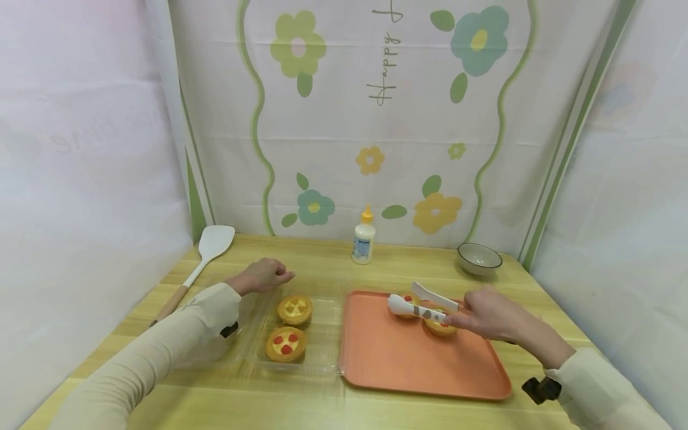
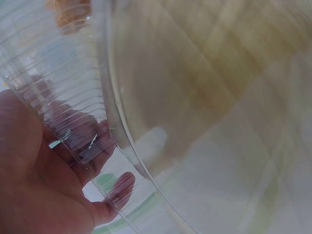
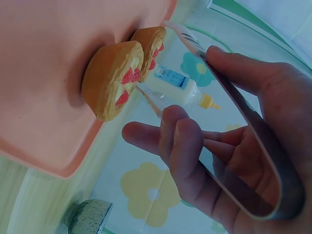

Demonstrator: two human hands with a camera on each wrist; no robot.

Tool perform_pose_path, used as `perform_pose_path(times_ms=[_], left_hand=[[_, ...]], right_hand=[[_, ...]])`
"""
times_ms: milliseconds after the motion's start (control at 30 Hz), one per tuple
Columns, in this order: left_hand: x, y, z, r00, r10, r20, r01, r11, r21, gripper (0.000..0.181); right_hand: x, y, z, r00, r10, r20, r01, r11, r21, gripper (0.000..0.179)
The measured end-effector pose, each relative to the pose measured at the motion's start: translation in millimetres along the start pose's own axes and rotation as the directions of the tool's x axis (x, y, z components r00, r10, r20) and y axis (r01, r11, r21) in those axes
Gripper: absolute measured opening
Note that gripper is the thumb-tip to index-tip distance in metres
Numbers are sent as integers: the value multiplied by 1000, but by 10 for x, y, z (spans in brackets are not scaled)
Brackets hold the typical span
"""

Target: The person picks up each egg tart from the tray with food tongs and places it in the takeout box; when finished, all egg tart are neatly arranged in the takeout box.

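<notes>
My right hand (image 1: 491, 313) holds a pair of tongs (image 1: 430, 297) over the orange tray (image 1: 424, 364). The tongs' spread white tips stand on either side of the farther egg tart (image 3: 146, 36), which has red topping. A nearer red-topped tart (image 3: 114, 80) sits beside it on the tray. At the back of a clear plastic container (image 1: 322, 355), my left hand (image 1: 262, 276) lies with loosely bent fingers; its wrist view shows the fingertips through the ribbed plastic wall. Inside the container are a tart with yellow pieces (image 1: 294, 309) and one with red pieces (image 1: 286, 344).
A glue bottle (image 1: 363, 242) with a yellow cap stands at the back middle. A small bowl (image 1: 479, 260) sits at the back right. The white spatula (image 1: 215, 242) with a wooden handle lies along the left. Printed cloth walls (image 1: 333, 119) enclose the wooden table (image 1: 258, 400).
</notes>
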State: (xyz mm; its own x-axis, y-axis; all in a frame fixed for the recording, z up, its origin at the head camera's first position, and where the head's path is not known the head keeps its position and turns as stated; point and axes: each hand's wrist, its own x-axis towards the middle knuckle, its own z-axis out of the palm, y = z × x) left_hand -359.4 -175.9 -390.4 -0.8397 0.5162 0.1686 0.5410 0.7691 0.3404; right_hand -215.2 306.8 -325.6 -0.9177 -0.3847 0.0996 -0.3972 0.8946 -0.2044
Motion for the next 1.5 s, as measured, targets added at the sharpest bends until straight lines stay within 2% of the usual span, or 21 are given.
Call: perform_pose_path(times_ms=[167,333,567,833,1067,1333,1500], left_hand=[[-10,3,-17,1000,15,0,-15,1000,-14,46],[-10,-6,-49,1000,29,4,-29,999,-13,46],[25,2,-47,999,-23,26,24,1000,-10,45],[23,28,-54,998,-52,44,52,999,10,45],[38,41,-83,999,-38,37,38,999,10,45],[27,20,-39,999,-36,27,36,999,9,46],[11,23,-18,998,-43,35,43,999,0,46]], right_hand=[[-18,-1,43,999,22,24,-22,1000,10,45],[-28,-22,40,1000,-15,22,15,1000,-2,43],[48,-139,-7,992,-110,-60,109,994,-25,38],[217,-419,-37,991,-128,-29,129,991,32,37],[448,-697,-4,964,-264,-34,261,963,-75,36],[707,-922,106,940,-342,1,336,922,-195,39],[786,-988,176,933,-357,41,357,911,-207,41]])
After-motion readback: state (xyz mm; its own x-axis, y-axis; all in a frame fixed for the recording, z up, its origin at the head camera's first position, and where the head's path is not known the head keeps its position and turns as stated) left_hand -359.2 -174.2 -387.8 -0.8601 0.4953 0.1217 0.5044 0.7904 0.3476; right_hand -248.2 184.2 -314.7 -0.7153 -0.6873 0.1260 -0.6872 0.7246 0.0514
